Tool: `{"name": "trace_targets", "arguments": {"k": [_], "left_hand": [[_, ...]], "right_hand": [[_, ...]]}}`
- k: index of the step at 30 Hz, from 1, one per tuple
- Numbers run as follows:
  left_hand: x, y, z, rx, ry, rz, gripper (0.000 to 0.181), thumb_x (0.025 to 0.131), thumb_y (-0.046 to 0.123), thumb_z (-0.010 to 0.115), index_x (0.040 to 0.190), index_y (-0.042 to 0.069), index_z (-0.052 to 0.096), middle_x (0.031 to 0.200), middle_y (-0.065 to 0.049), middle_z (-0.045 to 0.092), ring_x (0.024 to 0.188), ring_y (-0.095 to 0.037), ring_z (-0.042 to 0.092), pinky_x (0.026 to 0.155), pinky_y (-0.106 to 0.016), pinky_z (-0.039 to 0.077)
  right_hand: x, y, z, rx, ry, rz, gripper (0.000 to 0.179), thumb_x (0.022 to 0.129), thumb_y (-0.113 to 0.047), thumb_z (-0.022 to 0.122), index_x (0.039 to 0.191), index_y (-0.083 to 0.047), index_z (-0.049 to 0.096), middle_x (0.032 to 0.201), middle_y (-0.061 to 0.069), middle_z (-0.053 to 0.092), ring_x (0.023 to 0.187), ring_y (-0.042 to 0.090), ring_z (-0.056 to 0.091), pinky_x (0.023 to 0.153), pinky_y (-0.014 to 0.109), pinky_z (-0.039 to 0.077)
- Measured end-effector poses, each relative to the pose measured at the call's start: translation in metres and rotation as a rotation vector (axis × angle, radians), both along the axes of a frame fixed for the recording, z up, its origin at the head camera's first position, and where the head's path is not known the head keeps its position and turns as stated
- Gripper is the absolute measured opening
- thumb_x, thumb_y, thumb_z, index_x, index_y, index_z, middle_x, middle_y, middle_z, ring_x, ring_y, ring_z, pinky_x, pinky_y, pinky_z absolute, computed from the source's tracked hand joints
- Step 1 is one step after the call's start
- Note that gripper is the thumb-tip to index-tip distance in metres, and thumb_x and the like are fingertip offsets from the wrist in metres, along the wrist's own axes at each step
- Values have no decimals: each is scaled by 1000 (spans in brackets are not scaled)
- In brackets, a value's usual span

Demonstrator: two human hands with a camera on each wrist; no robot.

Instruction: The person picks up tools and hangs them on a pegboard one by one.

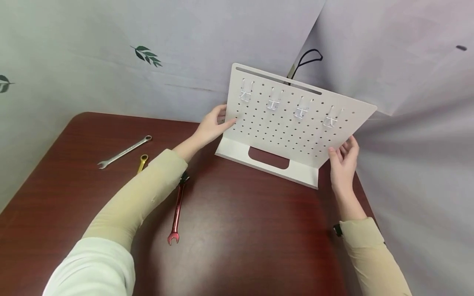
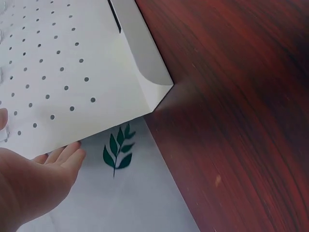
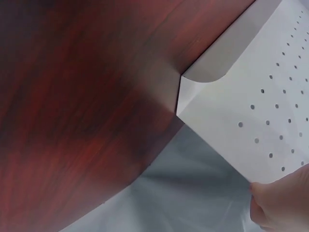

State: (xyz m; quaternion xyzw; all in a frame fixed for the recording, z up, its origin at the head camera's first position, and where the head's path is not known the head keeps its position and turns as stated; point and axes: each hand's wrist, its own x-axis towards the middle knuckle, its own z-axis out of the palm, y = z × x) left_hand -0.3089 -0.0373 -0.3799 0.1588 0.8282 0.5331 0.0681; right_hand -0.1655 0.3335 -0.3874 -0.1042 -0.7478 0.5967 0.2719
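Well, the left hand (image 1: 212, 128) and right hand (image 1: 344, 164) grip the pegboard (image 1: 272, 124) by its sides, probably positioning it; a gentle release seems next.

Yellow wrench (image 1: 142, 163) — lower end hidden behind left sleeve (image 1: 137, 201); pegboard (image 1: 272, 128) — cut off in wrist views.

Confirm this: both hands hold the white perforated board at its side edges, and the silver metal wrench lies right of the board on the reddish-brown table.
Wrong side: the head view shows the silver metal wrench on the reddish-brown table, left of the white perforated board. The left hand and right hand do hold the board's side edges.
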Motion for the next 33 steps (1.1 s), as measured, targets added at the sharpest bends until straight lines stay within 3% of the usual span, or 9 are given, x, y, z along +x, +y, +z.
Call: {"name": "trace_targets", "arguments": {"k": [11,33], "left_hand": [[12,-39,-1,5,-20,45,75,105,33,66,164,3,32,162,-24,46,150,-41,48,124,-53,41],[40,-106,1,-37,9,137,72,107,26,64,164,0,29,160,-29,47,152,-44,44,127,-55,36]], "right_hand": [[-17,-19,-2,36,10,109,73,101,-6,55,166,-2,20,158,24,35,147,28,39,132,43,29],[-54,-65,-6,33,25,284,76,103,-4,60,166,3,16,162,29,31,151,34,36,133,44,27]]}}
